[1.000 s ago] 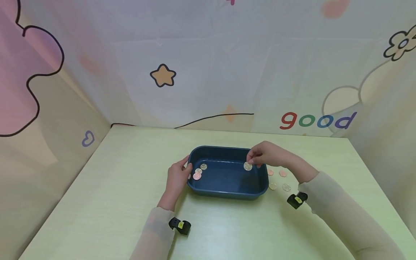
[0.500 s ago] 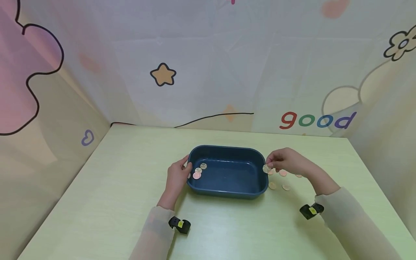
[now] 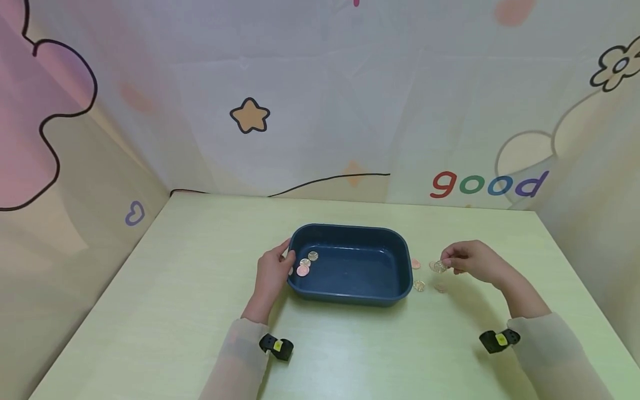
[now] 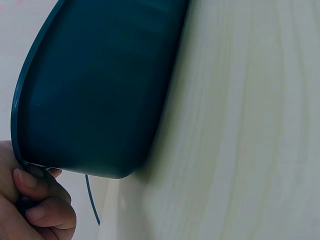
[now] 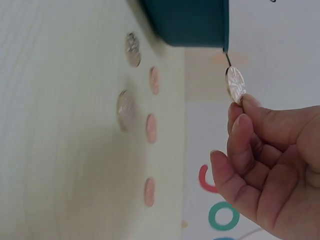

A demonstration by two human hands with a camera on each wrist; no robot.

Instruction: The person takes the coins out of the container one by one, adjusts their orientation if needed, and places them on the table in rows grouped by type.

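A dark blue rectangular tray (image 3: 350, 300) stands on the table. At its left end my left hand (image 3: 270, 278) grips the rim, and the left wrist view shows curled fingers (image 4: 52, 212) at the tray's corner. Inside lie gold coins (image 3: 313, 256) and a pink coin (image 3: 303, 271), near the left wall. My right hand (image 3: 475, 261) is beyond the tray's right side, above the table. Thumb and fingertips pinch a gold coin (image 5: 235, 85) by its edge, clear of the tabletop. Below it lie pink coins (image 5: 151, 128) and metallic coins (image 5: 126, 111).
The loose coins, such as a gold coin (image 3: 419, 286), lie close to the tray's right wall. A pale wood-grain table (image 3: 200, 289) extends all around. Behind it hangs a printed cloth backdrop (image 3: 325, 111), with more cloth on both sides.
My right hand has moved right and slightly down, from over the tray to above the loose coins, with the gold coin still pinched. The left hand and tray have stayed put.
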